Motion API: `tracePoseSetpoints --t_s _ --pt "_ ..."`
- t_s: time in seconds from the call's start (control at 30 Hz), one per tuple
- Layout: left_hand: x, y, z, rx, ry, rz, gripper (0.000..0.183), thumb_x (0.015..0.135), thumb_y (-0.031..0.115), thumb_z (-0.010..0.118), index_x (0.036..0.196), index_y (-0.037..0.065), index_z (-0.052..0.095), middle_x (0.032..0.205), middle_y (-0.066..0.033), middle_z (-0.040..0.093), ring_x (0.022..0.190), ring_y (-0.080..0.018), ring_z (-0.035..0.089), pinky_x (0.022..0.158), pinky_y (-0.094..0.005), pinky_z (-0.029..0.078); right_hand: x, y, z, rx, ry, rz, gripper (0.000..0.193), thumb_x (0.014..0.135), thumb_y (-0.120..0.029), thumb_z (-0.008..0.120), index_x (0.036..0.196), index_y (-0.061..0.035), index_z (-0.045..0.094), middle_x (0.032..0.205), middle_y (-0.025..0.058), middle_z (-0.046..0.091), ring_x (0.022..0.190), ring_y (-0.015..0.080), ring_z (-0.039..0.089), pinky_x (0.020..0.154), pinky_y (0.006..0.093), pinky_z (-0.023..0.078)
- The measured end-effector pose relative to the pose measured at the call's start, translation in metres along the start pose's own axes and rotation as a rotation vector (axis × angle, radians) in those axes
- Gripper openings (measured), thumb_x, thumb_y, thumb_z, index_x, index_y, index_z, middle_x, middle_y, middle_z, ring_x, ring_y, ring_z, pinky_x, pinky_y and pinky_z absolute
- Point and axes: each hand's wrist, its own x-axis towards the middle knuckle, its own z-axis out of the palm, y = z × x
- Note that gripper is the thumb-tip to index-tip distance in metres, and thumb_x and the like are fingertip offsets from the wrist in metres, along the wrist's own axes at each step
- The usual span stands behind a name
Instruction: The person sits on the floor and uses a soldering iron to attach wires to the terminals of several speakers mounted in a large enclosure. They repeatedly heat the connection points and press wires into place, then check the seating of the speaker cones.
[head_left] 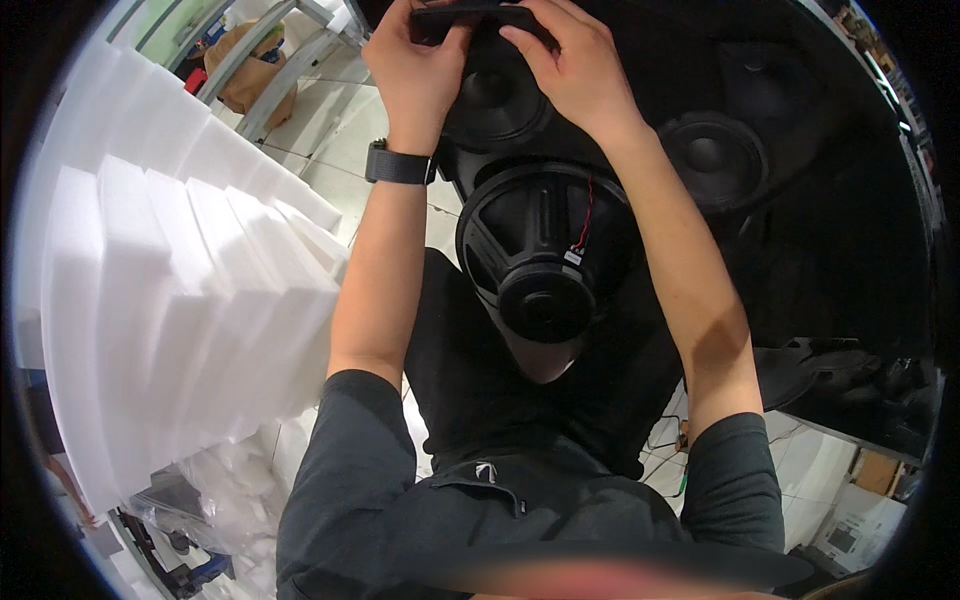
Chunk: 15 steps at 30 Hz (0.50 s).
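I pinch a dark flat piece between my left hand and right hand, near the surface's left edge; I think the next move needs care.

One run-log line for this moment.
left grip: holding dark flat piece; right grip: same piece; speaker driver: rear side showing; white foam slabs: left side
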Motion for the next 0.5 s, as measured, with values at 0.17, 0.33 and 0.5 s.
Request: tracePoseSetpoints --t_s 0.17,0.33,0.5 --pt "-0.004 -0.009 -0.008 0.258 -0.018 0.153 0.018 0.083 0.005 0.08 0.092 -0.001 0.067 0.092 -0.0074 0.077 0.081 -0.0082 0.068 0.071 -0.0266 0.055 -0.003 0.003 -0.003 0.009 0.035 -0.055 0.02 0.094 -0.008 0.067 0.11 0.0029 0.065 0.096 0.0208 0.062 0.09 0.0416 0.065 0.076 0.0442 0.053" --pt "0.002 0.005 -0.012 0.208 -0.089 0.224 0.018 0.083 0.005 0.08 0.096 0.0 0.069 0.091 -0.0078 0.076 0.084 -0.0079 0.067 0.074 -0.0256 0.054 -0.005 0.0 -0.006 0.069 -0.032 0.132 0.021 0.092 -0.006 0.069 0.112 0.0017 0.068 0.091 0.0168 0.062 0.073 0.0301 0.066 0.066 0.0372 0.052" --pt "-0.004 0.057 -0.01 0.328 -0.093 0.125 0.022 0.086 0.001 0.067 0.108 -0.002 0.066 0.097 -0.0094 0.073 0.094 -0.0128 0.068 0.081 -0.0277 0.054 -0.004 0.001 -0.01 0.036 -0.044 0.106 0.024 0.091 -0.007 0.072 0.113 0.0007 0.069 0.089 0.0135 0.063 0.064 0.0236 0.061 0.062 0.0335 0.05"
